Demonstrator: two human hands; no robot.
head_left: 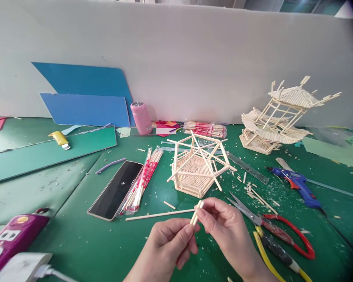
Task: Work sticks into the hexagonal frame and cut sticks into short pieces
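Note:
Close to the table's front, my left hand [174,242] pinches a pair of short wooden sticks [197,213] near their lower end. The fingertips of my right hand [220,221] close on the same sticks near the top. They lie side by side, tilted slightly right. A long wooden stick [161,214] rests on the table just behind my left hand. Beyond both hands stands a many-sided frame [191,172] built of wooden sticks, with a solid slatted floor and crossed sticks on top. The lower fingers of both hands are partly hidden.
Scissors [253,217] and yellow-handled pliers [264,250] lie right of my hands, a blue glue gun [302,188] beyond. A stick pagoda [285,113] leans at back right. Left are bagged chopsticks [142,178], a phone [116,190] and a purple power strip [16,239]; behind, a pink flask [141,118].

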